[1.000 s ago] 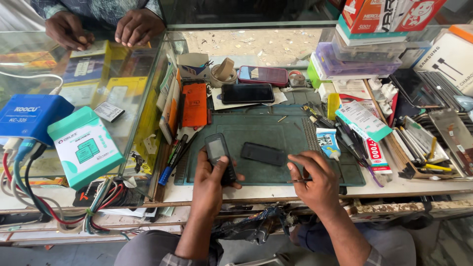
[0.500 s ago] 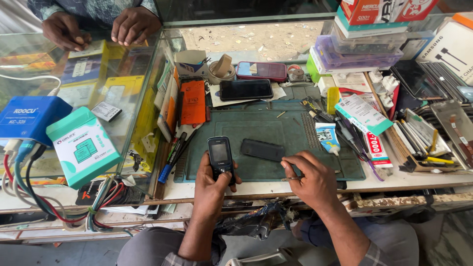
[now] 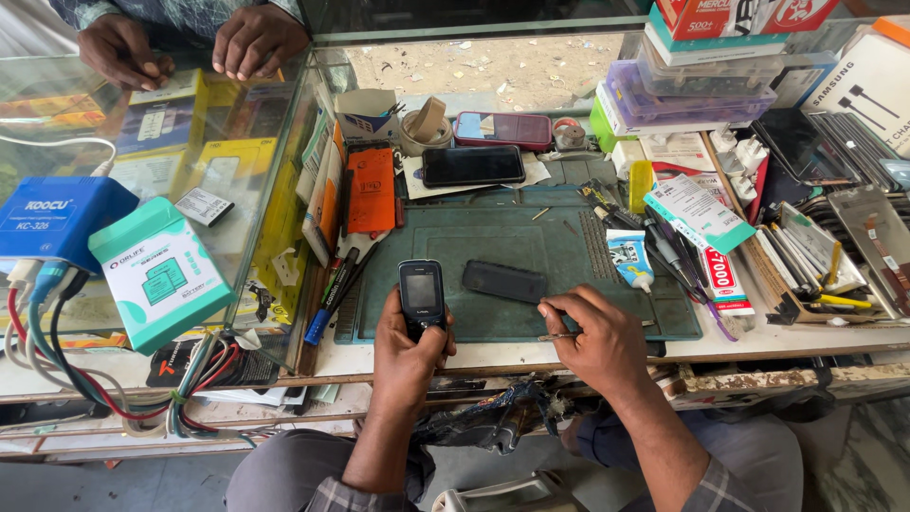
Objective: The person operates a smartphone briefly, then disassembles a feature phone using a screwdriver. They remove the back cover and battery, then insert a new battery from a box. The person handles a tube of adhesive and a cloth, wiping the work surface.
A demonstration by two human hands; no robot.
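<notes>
Small black keypad phone (image 3: 421,296) sits upright in the left hand (image 3: 406,353), screen facing the camera, fingers wrapped round its lower half, held just above the near edge of the green work mat (image 3: 569,248). Right hand (image 3: 592,337) is closed narrowly on a thin metal tool, looks like tweezers (image 3: 553,336), resting on the mat edge. Black back cover (image 3: 503,282) lies flat on the mat between the hands, touching neither.

Risks as I read them:
- One-hand grip on the lower half only; phone could tip forward and drop off the desk (image 3: 806,337) edge.
- Tweezer tip is near the cover; a sideways sweep could knock it into the glue tube (image 3: 630,261) and pens.
- Desk is crowded, so small loose parts could vanish into the clutter.
</notes>
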